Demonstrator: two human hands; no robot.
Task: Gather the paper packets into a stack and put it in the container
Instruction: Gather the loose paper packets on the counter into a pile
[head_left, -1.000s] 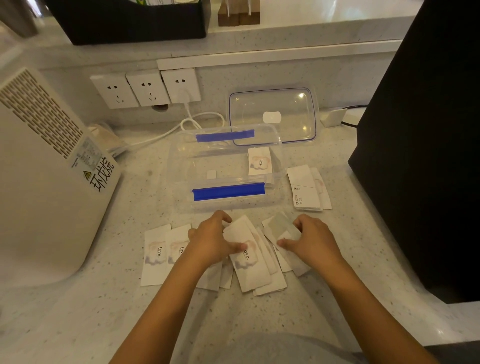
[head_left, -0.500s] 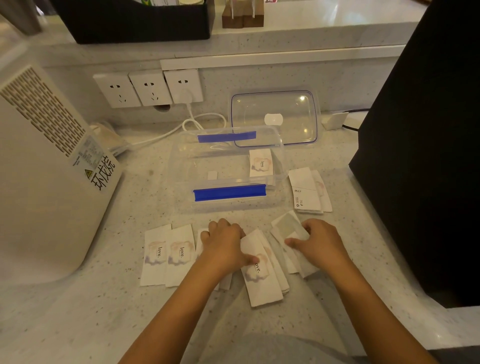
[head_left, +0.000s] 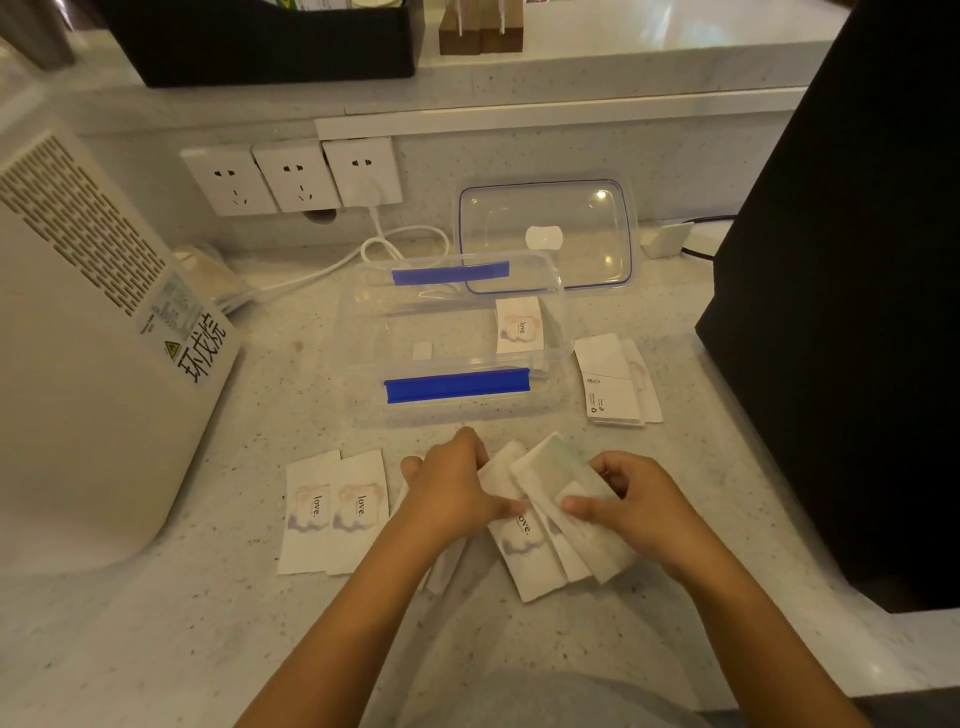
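Below the container (head_left: 452, 332), left hand (head_left: 449, 496) and right hand (head_left: 631, 506) apparently both grip fanned packets (head_left: 545, 525).

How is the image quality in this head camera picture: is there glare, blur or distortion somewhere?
Head view: warm, dim light; bright glare spots on the clear lid and on the upper shelf; wide-angle bending curves the counter edge and tilts the wall sockets; the packets between the left hand and the right hand look slightly soft.

Open container (head_left: 452, 332) top unobstructed; black box (head_left: 852, 291) walls right.
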